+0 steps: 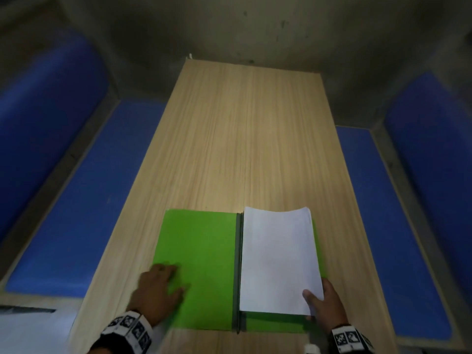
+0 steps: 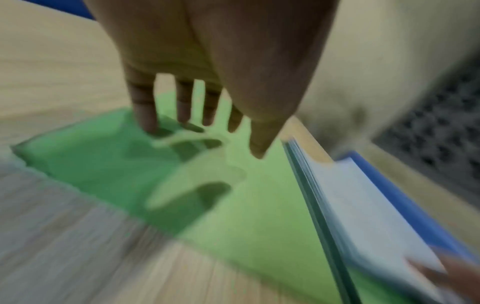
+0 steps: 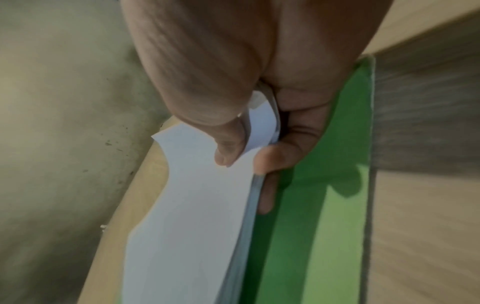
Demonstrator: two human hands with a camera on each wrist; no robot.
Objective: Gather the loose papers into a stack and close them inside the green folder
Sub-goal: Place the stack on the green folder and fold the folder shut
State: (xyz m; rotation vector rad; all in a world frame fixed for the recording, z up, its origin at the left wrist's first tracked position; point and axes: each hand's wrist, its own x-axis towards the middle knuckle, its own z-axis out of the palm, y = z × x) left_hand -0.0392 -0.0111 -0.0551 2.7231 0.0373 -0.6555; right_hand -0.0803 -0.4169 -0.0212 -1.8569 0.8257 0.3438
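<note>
The green folder (image 1: 201, 267) lies spread wide on the wooden table (image 1: 245, 139), its dark spine (image 1: 238, 272) down the middle. A white paper stack (image 1: 278, 261) sits over the right half, its near right corner lifted. My right hand (image 1: 323, 301) pinches that corner, thumb on top, fingers beneath, as the right wrist view shows at the paper stack (image 3: 197, 216) above the green folder (image 3: 324, 216). My left hand (image 1: 158, 290) hovers at the left cover's near left part with straight, spread fingers (image 2: 148, 115) over the green folder (image 2: 109, 160); contact is unclear from blur.
Blue padded benches (image 1: 84, 200) run along both long sides of the table, the right one (image 1: 378, 226) close to the folder. A grey wall closes the far end. A white sheet (image 1: 30, 330) shows at the lower left corner.
</note>
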